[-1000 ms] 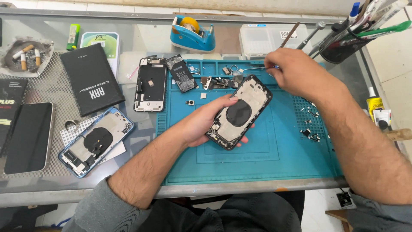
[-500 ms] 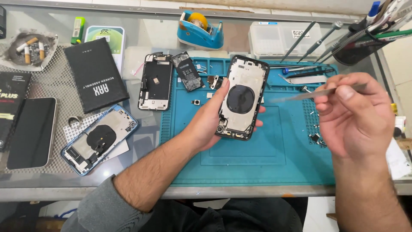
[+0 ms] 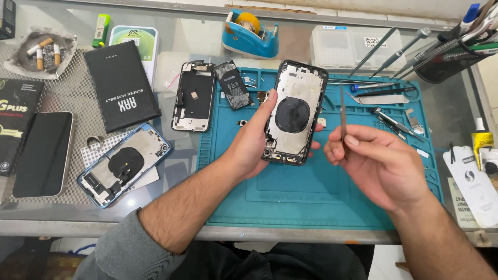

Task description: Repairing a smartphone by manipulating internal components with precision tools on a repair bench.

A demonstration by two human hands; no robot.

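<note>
Teal mat (image 3: 311, 207) — phone housing (image 3: 294, 111) between hands

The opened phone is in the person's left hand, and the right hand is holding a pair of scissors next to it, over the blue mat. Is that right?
Not quite. The head view shows the right hand pinching thin metal tweezers, not scissors. The rest holds: the left hand grips the opened phone, lifted over the blue mat.
</note>
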